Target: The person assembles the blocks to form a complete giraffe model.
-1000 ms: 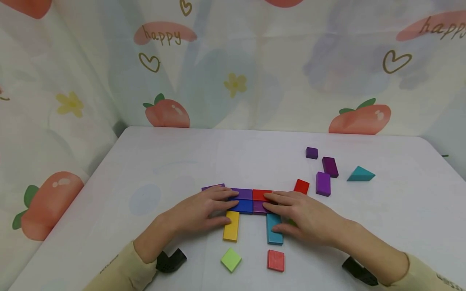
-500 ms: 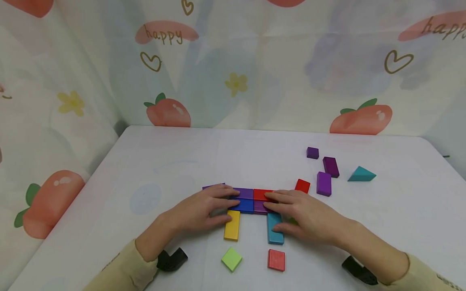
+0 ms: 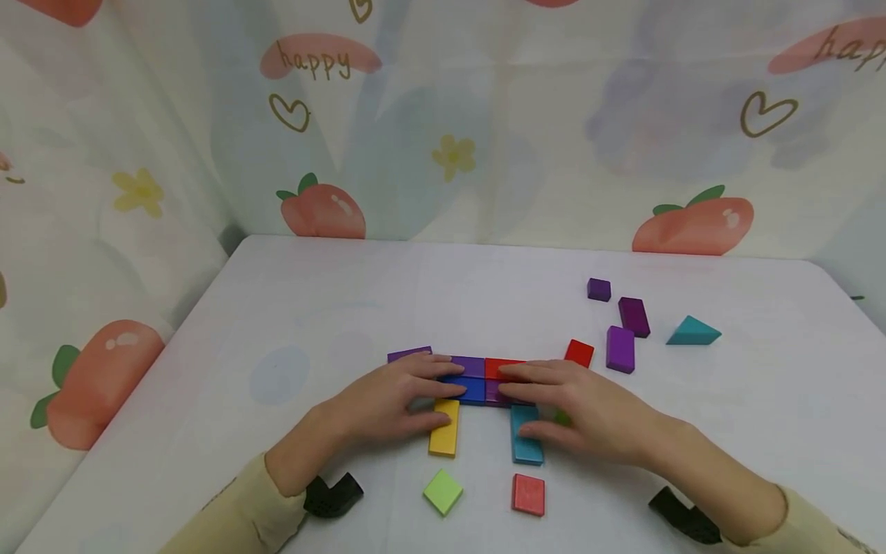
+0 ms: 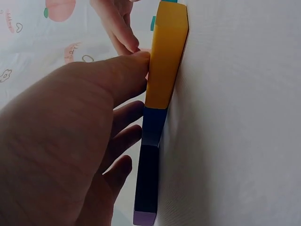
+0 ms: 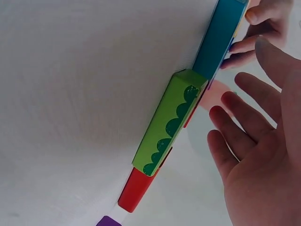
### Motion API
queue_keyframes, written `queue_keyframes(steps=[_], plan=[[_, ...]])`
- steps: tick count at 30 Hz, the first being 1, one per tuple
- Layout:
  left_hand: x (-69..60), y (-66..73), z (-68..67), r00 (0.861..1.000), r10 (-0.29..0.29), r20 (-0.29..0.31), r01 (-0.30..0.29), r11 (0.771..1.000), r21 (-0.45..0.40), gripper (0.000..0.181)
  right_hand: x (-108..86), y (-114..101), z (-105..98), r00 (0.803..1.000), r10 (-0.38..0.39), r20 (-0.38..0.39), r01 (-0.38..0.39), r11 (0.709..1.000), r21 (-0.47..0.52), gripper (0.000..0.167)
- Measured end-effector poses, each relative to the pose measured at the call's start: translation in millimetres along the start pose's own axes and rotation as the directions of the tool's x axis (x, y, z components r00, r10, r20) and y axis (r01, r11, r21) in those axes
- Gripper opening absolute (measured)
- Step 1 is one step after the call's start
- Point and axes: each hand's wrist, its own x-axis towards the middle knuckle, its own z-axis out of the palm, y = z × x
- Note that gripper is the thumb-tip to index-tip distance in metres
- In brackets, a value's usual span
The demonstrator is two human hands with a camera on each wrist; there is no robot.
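With extended fingers, my left hand (image 3: 394,396) rests over the left side of a flat block arrangement. Its fingertips lie over a purple block (image 3: 468,367) and a blue block (image 3: 474,392); its thumb touches a yellow block (image 3: 443,438). Opposite, my right hand (image 3: 574,404) spreads its fingers over a red block (image 3: 502,368) and a darker purple block (image 3: 492,392). The right thumb is over a teal block (image 3: 527,450). A green block (image 5: 169,125) with dark green scallops is mostly hidden under the right hand in the head view. Another purple block (image 3: 408,354) juts out at left.
Below the arrangement lie a light green square (image 3: 443,492) and a red square (image 3: 529,494). Toward the right are a small red block (image 3: 579,352), several purple blocks (image 3: 621,350) and a teal triangle (image 3: 694,331). A printed curtain (image 3: 519,192) stands behind the white table (image 3: 332,308).
The left fingertips and thumb have slid slightly right over the blue and yellow blocks. The right fingertips have shifted slightly left. The whole head view has drifted a little; the blocks keep their layout.
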Motion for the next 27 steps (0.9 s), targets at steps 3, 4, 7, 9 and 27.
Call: queue_keyframes(steps=[3, 4, 7, 9, 27], plan=[[0.2, 0.2, 0.5, 1.000, 0.010, -0.020, -0.010, 1.000, 0.006, 0.044, 1.0, 1, 0, 1.000, 0.003, 0.003, -0.003, 1.000, -0.004, 0.054], [-0.1, 0.6, 0.4, 0.999, 0.015, -0.032, -0.015, 1.000, 0.007, 0.043, 1.2, 2, 0, 1.000, 0.009, 0.007, -0.009, 1.000, -0.005, 0.054], [-2.2, 2.6, -0.8, 0.996, 0.047, -0.079, -0.047, 0.999, -0.003, 0.038, 1.2, 3, 0, 1.000, 0.025, 0.017, -0.025, 1.000, -0.004, 0.054], [-5.3, 4.3, -2.1, 0.991, 0.077, -0.110, -0.079, 0.997, -0.015, 0.034, 1.1, 3, 0, 0.999, 0.034, 0.024, -0.033, 0.999, -0.005, 0.054], [-47.1, 18.4, 4.2, 0.939, 0.343, 0.003, -0.343, 0.938, 0.042, 0.030, 1.2, 3, 2, 0.999, 0.038, 0.036, -0.037, 0.999, -0.033, 0.053]])
